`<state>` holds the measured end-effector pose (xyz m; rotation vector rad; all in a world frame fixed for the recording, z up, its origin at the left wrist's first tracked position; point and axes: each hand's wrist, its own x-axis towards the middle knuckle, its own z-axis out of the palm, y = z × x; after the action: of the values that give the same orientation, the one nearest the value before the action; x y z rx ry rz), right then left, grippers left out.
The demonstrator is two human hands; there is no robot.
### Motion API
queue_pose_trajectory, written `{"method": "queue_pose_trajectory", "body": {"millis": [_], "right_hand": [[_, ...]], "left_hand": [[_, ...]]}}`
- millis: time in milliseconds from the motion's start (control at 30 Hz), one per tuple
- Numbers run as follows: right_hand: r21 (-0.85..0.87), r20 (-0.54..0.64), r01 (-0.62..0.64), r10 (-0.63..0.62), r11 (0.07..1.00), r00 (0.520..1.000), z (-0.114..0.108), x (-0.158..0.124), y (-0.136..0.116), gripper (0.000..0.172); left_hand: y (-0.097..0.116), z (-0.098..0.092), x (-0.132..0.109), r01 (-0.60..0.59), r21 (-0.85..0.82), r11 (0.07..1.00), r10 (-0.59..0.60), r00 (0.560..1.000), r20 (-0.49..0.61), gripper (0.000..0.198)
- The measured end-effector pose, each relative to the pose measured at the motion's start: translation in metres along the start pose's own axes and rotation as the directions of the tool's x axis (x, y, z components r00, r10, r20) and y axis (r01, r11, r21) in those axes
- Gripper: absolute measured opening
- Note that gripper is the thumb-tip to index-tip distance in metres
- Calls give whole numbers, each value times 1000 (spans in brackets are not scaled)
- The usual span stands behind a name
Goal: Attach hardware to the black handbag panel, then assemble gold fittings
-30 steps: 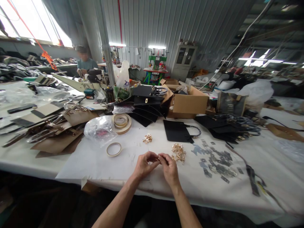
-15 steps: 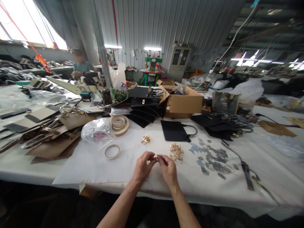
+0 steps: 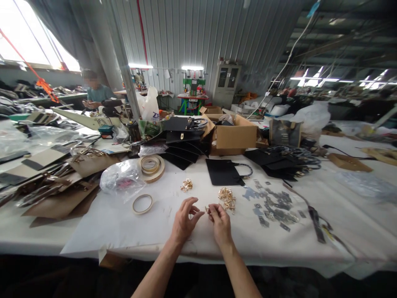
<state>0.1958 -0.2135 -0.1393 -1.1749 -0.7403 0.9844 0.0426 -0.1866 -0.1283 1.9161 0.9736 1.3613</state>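
Observation:
Near the table's front edge, my left hand has its thumb and fingers apart, with nothing seen between them. My right hand pinches a small gold metal piece at its fingertips, just right of my left thumb. Beyond my left hand lies a small pile of gold pieces. A larger gold pile sits right behind my right hand. Flat grey metal plates are scattered farther right. A black bag panel with a handle lies behind the gold piles.
Tape rolls and a clear plastic bag lie left, beside brown bags. Cardboard boxes and black bag parts stand behind. A strap lies right. A person sits at the far left.
My hands have come apart slightly. My left fingers have opened, while the small gold piece is at my right fingertips. The whole view has shifted a little.

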Motion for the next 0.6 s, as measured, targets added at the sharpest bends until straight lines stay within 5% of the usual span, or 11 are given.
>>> {"method": "queue_pose_trajectory", "body": {"millis": [267,600], "right_hand": [[324,32,-127,124,937,992,-3,2,-10,26],[30,125,1,-5,1000,992,-2,-6,-13,31]], "left_hand": [[-1,0,1,4,70,998,-18,981,195,28],[7,-2,8,54,65,996,-72,947,313,20]]}}
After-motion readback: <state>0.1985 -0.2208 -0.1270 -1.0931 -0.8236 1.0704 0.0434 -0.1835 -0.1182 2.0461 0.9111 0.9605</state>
